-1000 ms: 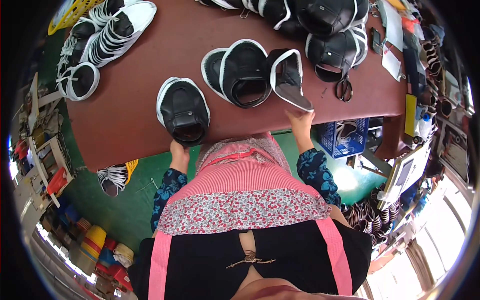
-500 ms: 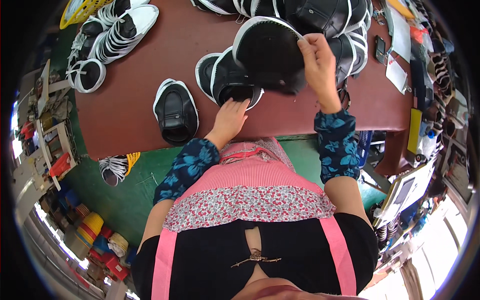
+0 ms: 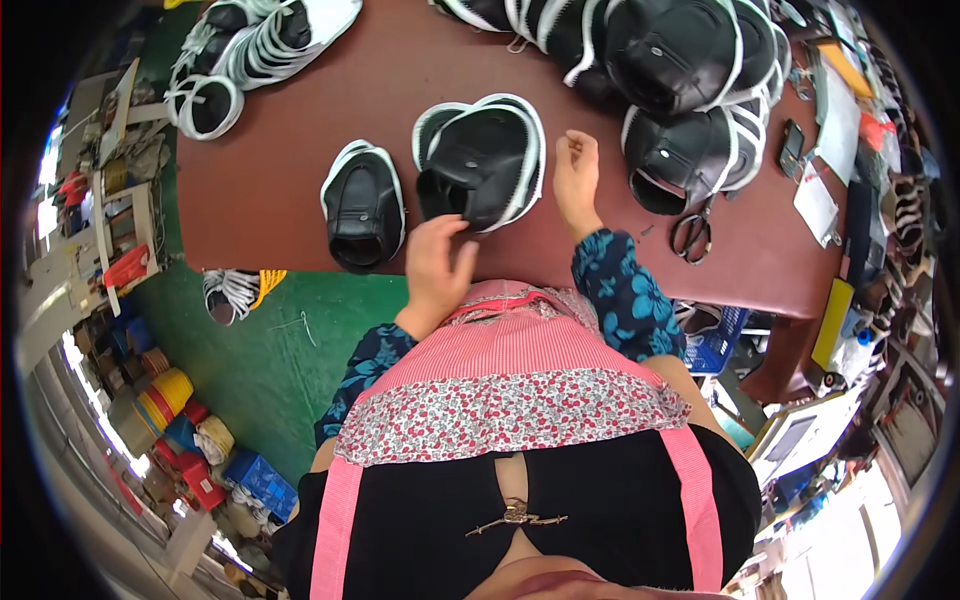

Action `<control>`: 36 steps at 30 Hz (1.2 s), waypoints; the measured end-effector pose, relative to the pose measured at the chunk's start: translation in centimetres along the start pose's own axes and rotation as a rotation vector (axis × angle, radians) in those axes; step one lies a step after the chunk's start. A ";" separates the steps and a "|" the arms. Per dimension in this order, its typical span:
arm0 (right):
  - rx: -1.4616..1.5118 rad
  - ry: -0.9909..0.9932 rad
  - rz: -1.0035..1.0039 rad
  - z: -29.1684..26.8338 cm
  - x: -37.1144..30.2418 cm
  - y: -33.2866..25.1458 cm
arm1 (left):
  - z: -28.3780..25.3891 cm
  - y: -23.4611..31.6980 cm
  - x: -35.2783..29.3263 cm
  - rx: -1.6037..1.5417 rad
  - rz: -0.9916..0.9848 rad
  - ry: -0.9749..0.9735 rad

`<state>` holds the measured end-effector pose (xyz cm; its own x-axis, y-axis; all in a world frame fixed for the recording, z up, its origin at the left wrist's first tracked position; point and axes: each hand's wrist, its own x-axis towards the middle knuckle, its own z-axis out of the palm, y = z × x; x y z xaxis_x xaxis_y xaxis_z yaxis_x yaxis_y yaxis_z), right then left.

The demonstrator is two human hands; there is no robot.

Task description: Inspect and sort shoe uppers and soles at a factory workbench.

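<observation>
Black leather shoe uppers [image 3: 485, 155] with white edging lie overlapped at the middle of the brown table. Just below their near edge is my left hand [image 3: 436, 268], thumb and fingers apart, its fingertips at the opening of the top upper; whether they touch it I cannot tell. My right hand [image 3: 577, 185] hovers close to their right side, fingers loosely stretched and nothing visible in them. To the left rests a smaller stack of the same black uppers [image 3: 363, 205], toes pointing away from me.
A heap of black uppers [image 3: 670, 60] fills the far right. Black-handled scissors [image 3: 692, 235] lie before it, with a phone [image 3: 791, 148] and papers [image 3: 818, 205] farther right. Strappy white-and-black uppers [image 3: 265, 45] sit far left. The table [image 3: 270, 190] ends close to my apron.
My right hand has laid its upper onto the middle stack and let go, moving left and lower. My left hand has drawn back toward me. The head view has shifted.
</observation>
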<state>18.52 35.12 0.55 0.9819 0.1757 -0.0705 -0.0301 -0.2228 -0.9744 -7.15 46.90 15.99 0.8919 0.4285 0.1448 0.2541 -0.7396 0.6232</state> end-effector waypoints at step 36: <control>-0.371 -0.236 -0.001 -9.3 -9.9 3.1 | -1.4 -4.2 -3.0 -0.598 -0.695 -0.038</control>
<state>10.42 23.76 0.25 0.9109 0.3808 -0.1586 0.0823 -0.5445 -0.8347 -11.44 49.45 14.00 0.6251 0.6513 -0.4302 0.5118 0.0742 0.8559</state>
